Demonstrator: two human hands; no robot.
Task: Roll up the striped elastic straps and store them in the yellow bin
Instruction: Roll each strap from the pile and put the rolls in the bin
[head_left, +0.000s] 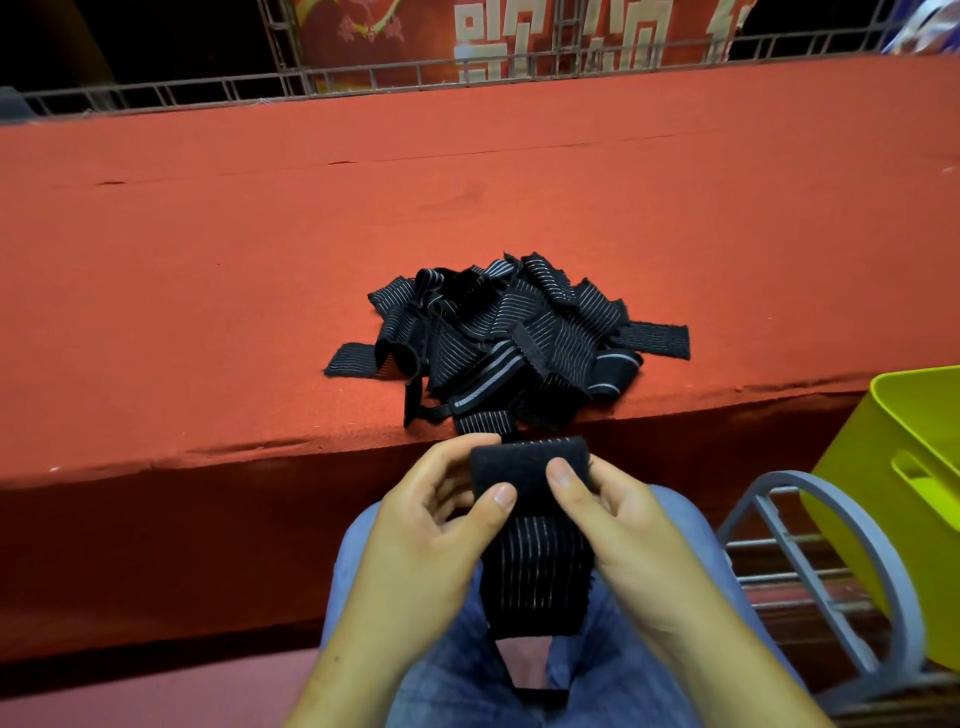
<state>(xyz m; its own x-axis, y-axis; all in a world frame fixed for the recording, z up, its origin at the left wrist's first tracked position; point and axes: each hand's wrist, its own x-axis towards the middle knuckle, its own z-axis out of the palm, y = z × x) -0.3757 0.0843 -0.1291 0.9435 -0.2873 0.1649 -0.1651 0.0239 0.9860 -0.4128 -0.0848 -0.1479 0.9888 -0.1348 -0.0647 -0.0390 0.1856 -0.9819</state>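
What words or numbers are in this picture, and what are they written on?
On the red banner at the back: big pale characters, cut off by the top edge of the picture, so they cannot be read.
On the pile of striped straps, the held strap and the yellow bin: no words or numbers show.

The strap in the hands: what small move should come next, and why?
Probably roll the pinched top end down along the strap. The left hand and right hand pinch only its top fold; the striped length hangs flat, unrolled, so it seems not ready for the bin.
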